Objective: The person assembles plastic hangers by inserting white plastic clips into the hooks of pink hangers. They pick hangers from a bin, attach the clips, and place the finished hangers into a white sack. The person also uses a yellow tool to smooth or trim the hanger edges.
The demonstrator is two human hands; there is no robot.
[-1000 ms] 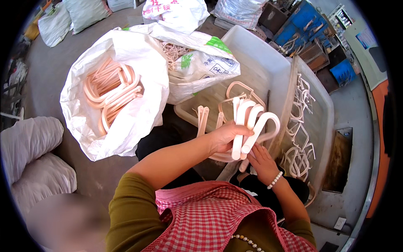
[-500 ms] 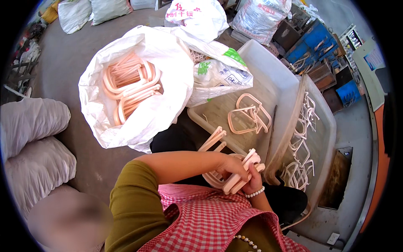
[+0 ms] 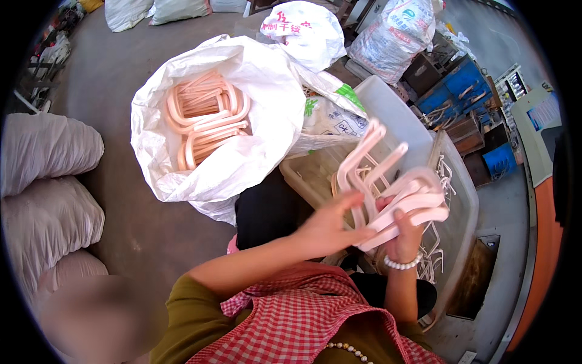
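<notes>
Both hands, left hand [image 3: 327,227] and right hand [image 3: 403,233], clasp pink plastic frames [image 3: 394,194] between them.

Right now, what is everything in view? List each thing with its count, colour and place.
bundle of plastic handles: several, pale pink, held up in both hands over the trays
open sack: one, white, upper middle on the floor, holding more pink handles
plastic trays: two, translucent white, right of the sack; the right one holds white pieces
printed bags: two, white, top
stuffed sacks: several, pale grey, left
blue crates: a few, upper right
floor: grey concrete
checked apron: one, red and white, bottom
bead bracelet: one, white, right wrist
left hand: gripping the bundle
right hand: gripping the bundle from below
</notes>
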